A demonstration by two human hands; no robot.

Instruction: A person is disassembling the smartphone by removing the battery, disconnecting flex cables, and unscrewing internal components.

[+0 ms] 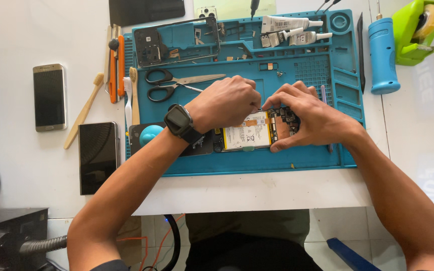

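Observation:
An opened phone point(249, 135) lies on the blue repair mat point(257, 163), its white battery and dark circuit board showing. My left hand point(227, 103), with a black watch on the wrist, is closed above the phone's top edge; its fingertips pinch at something small there that I cannot make out. My right hand point(305, 118) wraps around the phone's right end, thumb under its lower edge and fingers over the circuit board. A blue suction cup point(150, 134) sits on the phone's left part.
Scissors point(177, 83), tubes of glue point(292, 30) and a phone frame point(177, 40) lie on the mat's far part. Two phones point(49, 97) point(98, 156), a bamboo toothbrush point(84, 110) and orange cutters point(116, 65) lie left. A blue cylinder tool point(383, 55) and green tape dispenser point(418, 30) stand right.

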